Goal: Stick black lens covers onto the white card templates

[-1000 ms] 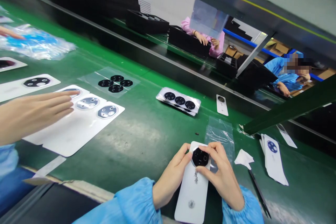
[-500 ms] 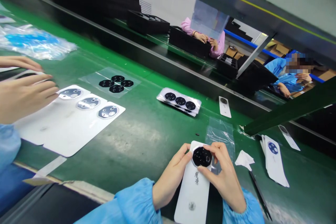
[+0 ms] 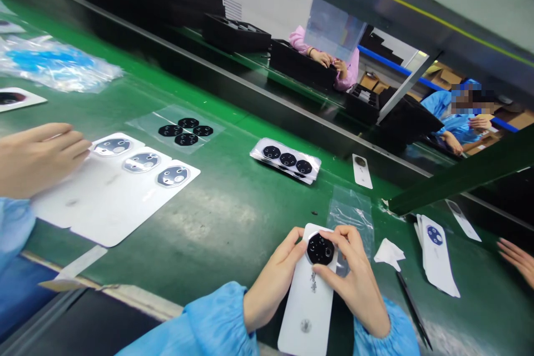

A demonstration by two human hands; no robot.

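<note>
Green worktable (image 3: 217, 250): left hand (image 3: 271, 287) clamps a white card (image 3: 306, 306), right hand (image 3: 357, 285) pinches its black disc (image 3: 319, 249). Likely light and stiff, best held by the edges.

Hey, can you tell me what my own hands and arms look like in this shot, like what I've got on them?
Your left hand and right hand are both bare, with no gloves, rings or watch showing. Your left sleeve and right sleeve are light blue, loose and wrinkled, with gathered cuffs at the wrists. No markings show on them.
</note>
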